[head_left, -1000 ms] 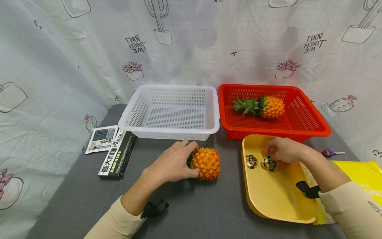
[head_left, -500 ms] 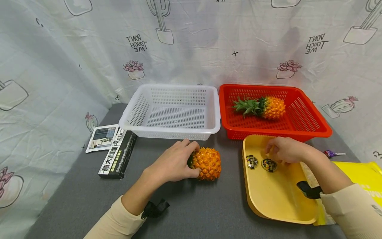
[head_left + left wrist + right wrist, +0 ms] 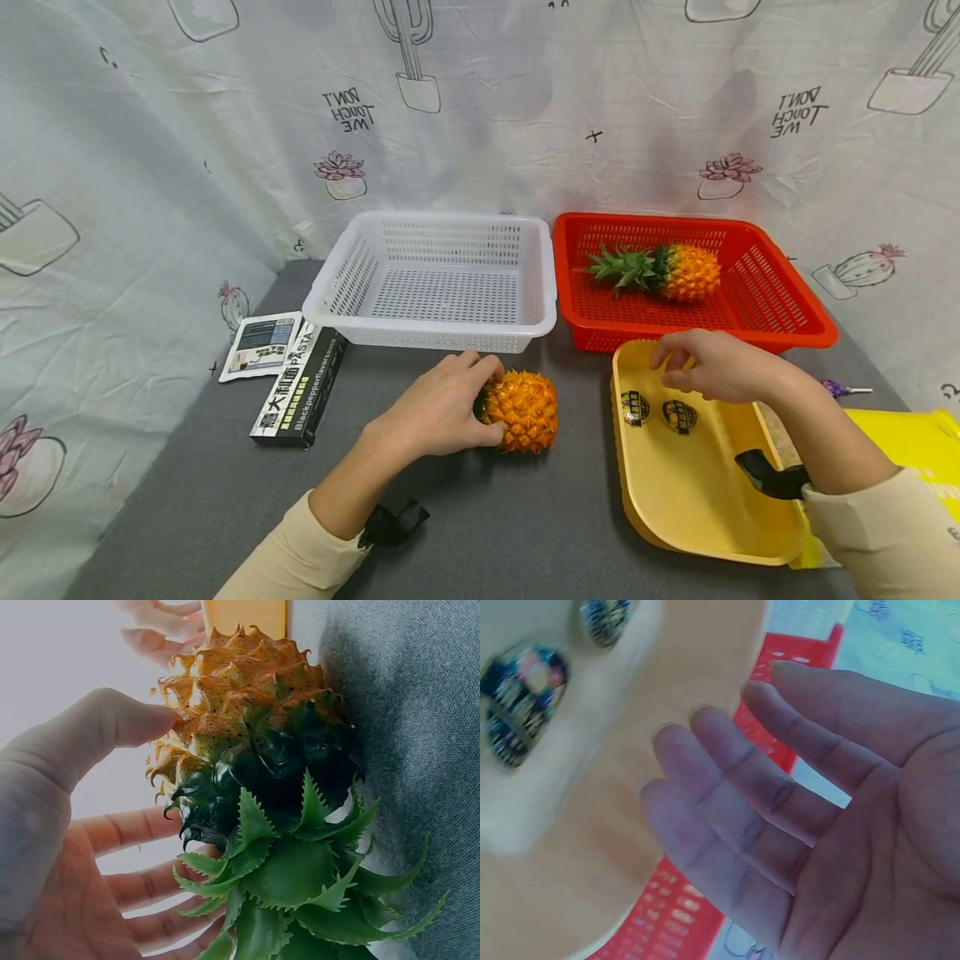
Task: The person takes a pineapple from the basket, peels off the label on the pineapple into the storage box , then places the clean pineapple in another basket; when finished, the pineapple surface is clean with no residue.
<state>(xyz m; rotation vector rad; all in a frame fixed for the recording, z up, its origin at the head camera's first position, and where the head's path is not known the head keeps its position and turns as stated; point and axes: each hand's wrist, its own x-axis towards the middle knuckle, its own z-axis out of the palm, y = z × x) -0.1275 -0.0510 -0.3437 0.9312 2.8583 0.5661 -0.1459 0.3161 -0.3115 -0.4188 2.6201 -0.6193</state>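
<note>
Left hand (image 3: 438,408) curled round pineapple (image 3: 521,411) lying on tabletop (image 3: 480,517) before white basket (image 3: 438,275), not lifted yet; right hand (image 3: 720,375) relaxed, empty, above yellow tray (image 3: 697,500) with two discs (image 3: 678,415); another pineapple already in red basket (image 3: 780,317).

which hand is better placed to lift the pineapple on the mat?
Left. The left hand already grips the pineapple at its crown end. The right hand hovers empty over the yellow tray, apart from the fruit.

Orange pineapple (image 3: 522,410) on its side, near centre of desk (image 3: 480,525); green crown leftward. Two round stickers (image 3: 679,416) flat in yellow tray (image 3: 697,500), right.
</note>
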